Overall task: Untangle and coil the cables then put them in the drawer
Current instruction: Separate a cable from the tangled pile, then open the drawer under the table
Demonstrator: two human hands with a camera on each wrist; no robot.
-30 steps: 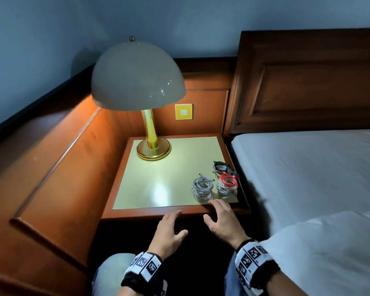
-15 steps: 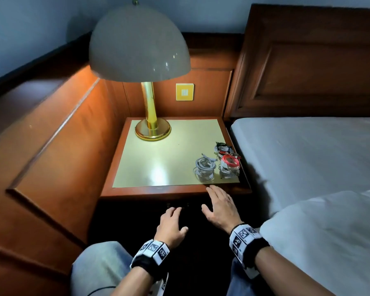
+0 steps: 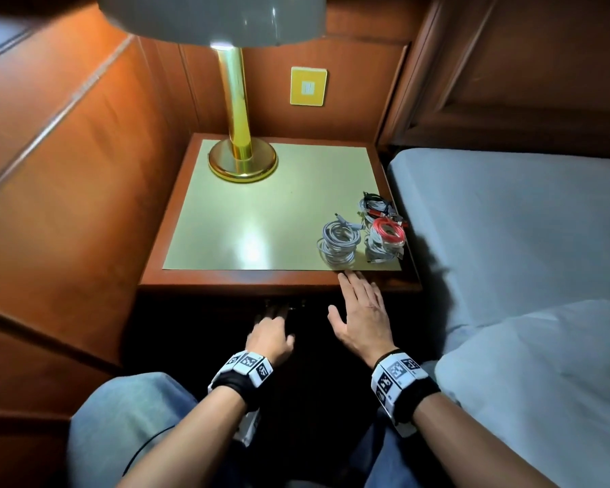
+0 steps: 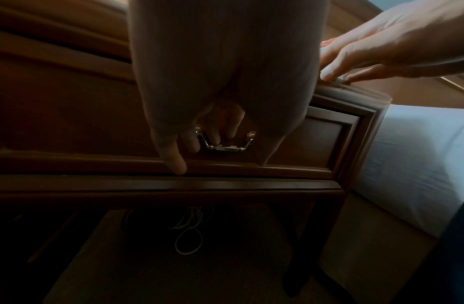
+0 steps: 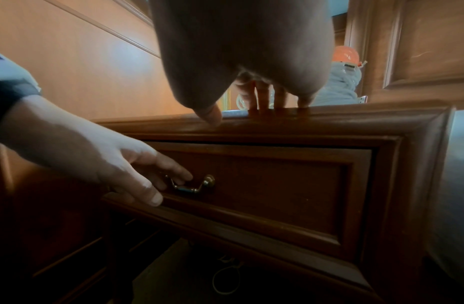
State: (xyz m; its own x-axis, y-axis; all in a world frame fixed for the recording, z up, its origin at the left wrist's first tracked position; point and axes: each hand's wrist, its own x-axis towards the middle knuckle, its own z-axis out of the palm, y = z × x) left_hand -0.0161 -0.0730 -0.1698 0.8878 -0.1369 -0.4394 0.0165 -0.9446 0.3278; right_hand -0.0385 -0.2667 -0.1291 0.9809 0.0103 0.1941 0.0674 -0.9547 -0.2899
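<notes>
Left hand [image 5: 101, 162] curls fingers round the shadowed drawer [image 5: 264, 185] handle [image 5: 192, 185]; right hand [image 3: 361, 315] rests flat on the nightstand [image 3: 226, 281] edge.

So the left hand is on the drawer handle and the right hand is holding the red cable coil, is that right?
Not quite. The right hand holds nothing: its straight fingers rest on the front edge of the nightstand, as the right wrist view shows. The red cable coil lies untouched on top. The left hand is indeed on the drawer handle.

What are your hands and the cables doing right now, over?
Left hand grips drawer handle. Right hand open, fingertips on nightstand edge. Coiled cables on top. Drawer shut.
</notes>
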